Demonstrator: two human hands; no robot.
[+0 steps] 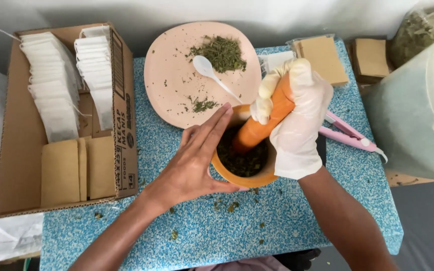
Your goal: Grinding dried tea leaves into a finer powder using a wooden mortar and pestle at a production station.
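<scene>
An orange mortar (249,178) holding dark crushed herbs stands on a blue speckled table (287,226). My bare left hand (192,163) cups the mortar's left side and rim, fingers stretched out flat. In a white glove, my right hand (297,120) grips an orange pestle (257,131) whose lower end is down in the herbs. Just behind the mortar lies a pink plate (172,75) with a heap of dried green herbs (220,52) and a white plastic spoon (211,73).
A cardboard box (21,145) at the left holds rows of white filter bags and some brown sachets. Pink tongs (350,135) lie right of the mortar. Brown sachets (322,57) sit at the back right, beside a large translucent container (418,110). Herb crumbs dot the table.
</scene>
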